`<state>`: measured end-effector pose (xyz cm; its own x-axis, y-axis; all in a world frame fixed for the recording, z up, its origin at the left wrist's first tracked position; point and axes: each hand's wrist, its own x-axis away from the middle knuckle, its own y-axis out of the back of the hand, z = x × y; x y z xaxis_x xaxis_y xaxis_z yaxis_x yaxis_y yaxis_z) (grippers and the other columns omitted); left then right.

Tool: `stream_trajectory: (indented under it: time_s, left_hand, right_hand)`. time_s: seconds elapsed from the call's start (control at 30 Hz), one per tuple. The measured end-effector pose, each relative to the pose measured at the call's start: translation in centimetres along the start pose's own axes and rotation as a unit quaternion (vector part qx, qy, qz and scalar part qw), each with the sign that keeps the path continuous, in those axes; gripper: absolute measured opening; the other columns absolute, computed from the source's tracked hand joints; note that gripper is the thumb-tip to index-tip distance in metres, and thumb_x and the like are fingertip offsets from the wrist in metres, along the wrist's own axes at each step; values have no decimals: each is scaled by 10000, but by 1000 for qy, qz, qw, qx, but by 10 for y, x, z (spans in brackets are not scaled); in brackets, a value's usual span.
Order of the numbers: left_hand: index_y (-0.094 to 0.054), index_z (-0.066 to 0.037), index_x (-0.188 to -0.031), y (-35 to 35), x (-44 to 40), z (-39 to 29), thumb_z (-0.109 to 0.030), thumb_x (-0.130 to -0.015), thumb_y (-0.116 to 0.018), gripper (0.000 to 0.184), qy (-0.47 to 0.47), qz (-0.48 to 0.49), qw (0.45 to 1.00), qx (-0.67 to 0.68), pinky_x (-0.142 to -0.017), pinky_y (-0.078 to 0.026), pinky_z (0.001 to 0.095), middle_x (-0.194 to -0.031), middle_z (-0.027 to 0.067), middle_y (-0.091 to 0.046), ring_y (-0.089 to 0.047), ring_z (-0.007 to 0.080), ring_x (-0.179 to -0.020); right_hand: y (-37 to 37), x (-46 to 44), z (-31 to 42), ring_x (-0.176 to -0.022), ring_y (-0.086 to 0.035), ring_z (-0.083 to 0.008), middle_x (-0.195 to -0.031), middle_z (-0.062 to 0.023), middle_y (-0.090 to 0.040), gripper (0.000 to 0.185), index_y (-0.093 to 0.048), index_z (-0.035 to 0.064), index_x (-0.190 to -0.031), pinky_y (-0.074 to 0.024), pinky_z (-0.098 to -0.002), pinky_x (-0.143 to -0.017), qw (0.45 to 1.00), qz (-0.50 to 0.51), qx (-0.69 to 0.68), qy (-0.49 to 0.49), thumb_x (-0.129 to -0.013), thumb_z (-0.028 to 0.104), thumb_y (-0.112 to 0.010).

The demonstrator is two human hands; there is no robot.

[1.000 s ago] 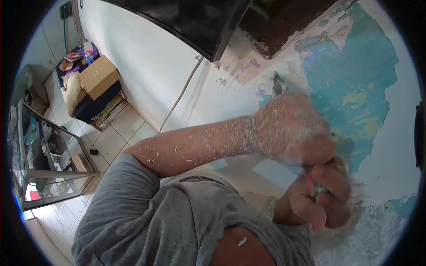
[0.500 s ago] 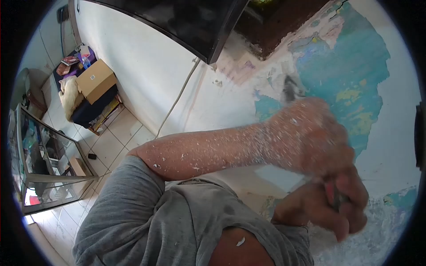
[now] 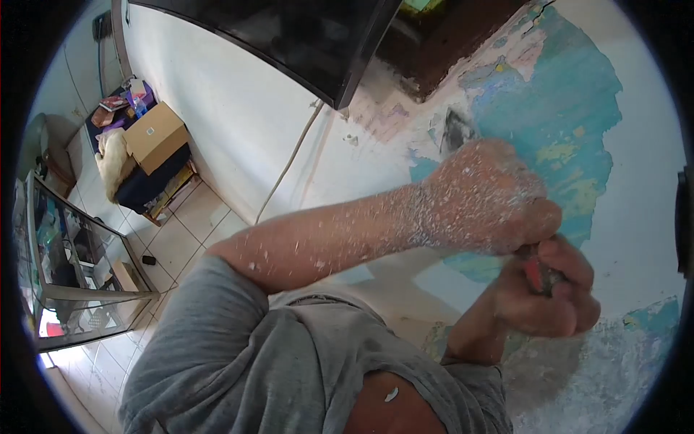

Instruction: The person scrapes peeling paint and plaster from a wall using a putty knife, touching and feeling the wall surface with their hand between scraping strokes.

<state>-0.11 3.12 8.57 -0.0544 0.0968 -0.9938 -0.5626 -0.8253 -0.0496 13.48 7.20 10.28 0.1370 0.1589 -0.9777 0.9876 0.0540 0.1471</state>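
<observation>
My left hand point(image 3: 484, 199), dusted with pale flakes like its forearm, is closed round a tool whose dark, pointed metal blade point(image 3: 455, 132) sticks out above the knuckles against the wall point(image 3: 376, 170). Just below it and to the right, my right hand point(image 3: 553, 293) has its fingers curled round a red and grey handle end point(image 3: 533, 275). Blade and handle end appear to be one scraper, its middle hidden by my left hand. Around the hands the wall shows peeled white paint and a large turquoise patch point(image 3: 557, 116).
A black-framed dark panel point(image 3: 289, 43) juts in at the top, near a cable point(image 3: 293, 155) along the wall. Far left are a cardboard box point(image 3: 155, 137), a pale cat point(image 3: 112, 163) and a glass cabinet point(image 3: 94, 289) on the tiled floor point(image 3: 173, 242).
Both hands shifted right and down, then back up and slightly left, with the tool still held. The blade moved with them along the wall. The camera view shifted slightly.
</observation>
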Motion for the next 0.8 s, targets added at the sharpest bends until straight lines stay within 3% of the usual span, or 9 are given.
stream_trajectory:
  time_s: [0.13, 0.2, 0.4, 0.43, 0.5, 0.53, 0.6, 0.77, 0.8]
  left_hand:
    - [-558, -167, -714, -1, -12, -5, -241, -597, -699, 198, 2, 37, 999, -17, -499, -427, 340, -622, -27, -484, -562, 171, -561]
    - [-560, -171, -716, -3, -23, -5, -244, -595, -699, 198, -15, 23, 999, -18, -497, -424, 341, -623, -28, -486, -564, 174, -560]
    - [-555, -181, -730, 3, 5, 2, -269, -594, -696, 215, 28, 54, 997, -47, -495, -416, 343, -618, -29, -479, -565, 178, -558]
    - [-560, -182, -743, 3, 0, 0, -277, -591, -702, 229, 23, 69, 997, -28, -504, -420, 344, -621, -31, -484, -568, 180, -562]
    - [-568, -179, -760, 1, -19, -5, -287, -588, -706, 245, -1, 57, 998, -37, -520, -423, 348, -636, -28, -500, -577, 184, -578]
    - [-577, -177, -777, 1, -24, -7, -298, -585, -709, 263, -25, 46, 998, -46, -536, -427, 351, -651, -26, -515, -585, 188, -594]
    - [-573, -173, -773, 9, -7, -1, -293, -588, -710, 259, 13, 64, 997, -47, -542, -427, 355, -651, -24, -512, -585, 190, -598]
    - [-570, -171, -767, 5, -4, -1, -280, -591, -717, 254, 45, 47, 998, -3, -542, -425, 363, -657, -20, -529, -596, 196, -607]
    - [-578, -173, -772, 10, -21, -4, -280, -584, -728, 263, 10, 54, 998, -28, -539, -425, 362, -668, -19, -546, -603, 195, -616]
  right_hand:
    - [3, -12, 0, -592, -616, -185, -801, -116, -631, 424, -416, 104, -982, -538, -313, -520, 992, -5, -116, 43, -1038, 483, -233]
    - [-5, -20, 2, -615, -610, -223, -801, -137, -623, 393, -410, 130, -953, -578, -354, -556, 963, -140, -219, 69, -1043, 455, -208]
    - [0, -4, -9, -601, -610, -221, -801, -152, -628, 425, -399, 113, -945, -575, -350, -547, 994, 46, -83, 56, -1041, 483, -212]
    - [-2, -8, -4, -601, -610, -221, -801, -152, -628, 425, -399, 113, -945, -575, -350, -547, 994, 47, -80, 54, -1041, 483, -212]
    - [-14, -19, 6, -589, -607, -212, -754, -164, -622, 419, -397, 106, -925, -550, -322, -514, 970, -158, -174, 57, -1038, 479, -245]
    - [-13, -17, 5, -589, -607, -212, -754, -164, -622, 419, -397, 106, -925, -550, -322, -514, 970, -158, -174, 57, -1038, 479, -245]
    - [-8, -10, -1, -600, -618, -205, -728, -159, -622, 429, -399, 112, -920, -533, -300, -493, 998, 18, -56, 12, -1038, 487, -227]
    - [-8, -12, 6, -595, -627, -196, -735, -150, -634, 440, -409, 126, -922, -541, -310, -502, 996, 10, -84, 27, -1043, 479, -176]
    - [-13, -20, 8, -590, -623, -195, -733, -144, -634, 440, -416, 124, -926, -539, -314, -501, 988, -77, -132, 29, -1042, 480, -186]
